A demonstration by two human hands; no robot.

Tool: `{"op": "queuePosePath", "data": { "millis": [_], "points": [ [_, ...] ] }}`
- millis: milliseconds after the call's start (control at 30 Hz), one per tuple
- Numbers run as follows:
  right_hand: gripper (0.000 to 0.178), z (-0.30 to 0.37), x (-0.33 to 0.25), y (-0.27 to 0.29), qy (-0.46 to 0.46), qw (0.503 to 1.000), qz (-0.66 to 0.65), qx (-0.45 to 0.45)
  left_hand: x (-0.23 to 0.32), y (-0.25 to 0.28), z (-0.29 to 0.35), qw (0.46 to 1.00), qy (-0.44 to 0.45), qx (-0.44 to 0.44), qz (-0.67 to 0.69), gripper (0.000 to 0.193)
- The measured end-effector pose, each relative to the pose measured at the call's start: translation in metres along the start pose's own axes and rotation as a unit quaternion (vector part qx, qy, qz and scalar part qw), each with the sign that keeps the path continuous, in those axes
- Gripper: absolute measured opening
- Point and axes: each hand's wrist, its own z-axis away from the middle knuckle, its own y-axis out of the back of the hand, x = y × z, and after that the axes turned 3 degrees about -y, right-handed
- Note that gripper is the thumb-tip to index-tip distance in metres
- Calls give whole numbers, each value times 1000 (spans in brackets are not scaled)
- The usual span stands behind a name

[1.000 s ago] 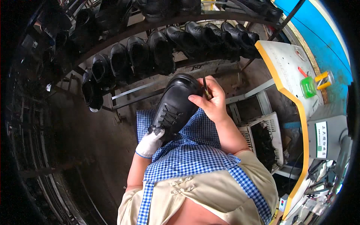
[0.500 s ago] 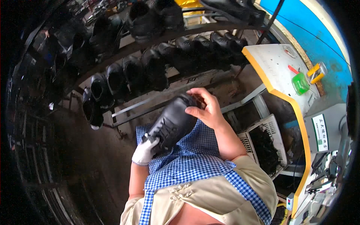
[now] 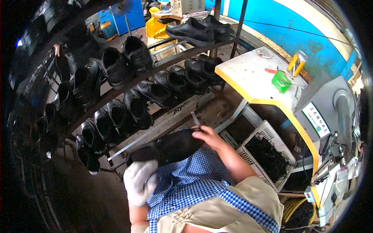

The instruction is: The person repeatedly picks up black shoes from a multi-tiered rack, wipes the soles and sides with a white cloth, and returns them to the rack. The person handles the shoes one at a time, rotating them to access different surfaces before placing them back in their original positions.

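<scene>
A black shoe point(image 3: 173, 148) is held crosswise in front of my lap, slightly blurred, with a dark face turned toward me. No laces show on it from here. My left hand point(image 3: 142, 182), in a white glove, is closed on its left end. On the right end, my bare right hand point(image 3: 210, 138) grips the edge, the thumb on the near side and the other fingers partly hidden behind. A blue-and-white checked apron point(image 3: 186, 186) lies just below the shoe.
Beyond my hands stands a dark metal rack point(image 3: 112, 91) carrying several black shoes on two levels. To the right is a white, yellow-edged table point(image 3: 248, 73) with a green container point(image 3: 281, 82) and a yellow can-like object point(image 3: 297, 63). Below it sits a white crate point(image 3: 289, 157) of black scraps.
The shoe has turned from a slant with its laces showing to nearly level, with a dark face toward me. My gloved left hand has shifted left. The view now takes in more of the rack.
</scene>
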Motion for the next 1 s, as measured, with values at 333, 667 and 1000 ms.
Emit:
{"op": "queuePosePath", "data": {
  "millis": [333,667,1000],
  "points": [
    [45,-19,-135,106,313,824,-297,367,-120,-58,83,906,294,143,271,24],
    [47,-139,-223,243,409,690,-102,588,-173,-93,163,777,445,291,336,24],
    [41,-168,-233,292,305,735,-169,581,-178,-108,159,890,381,154,198,25]
  ]
}}
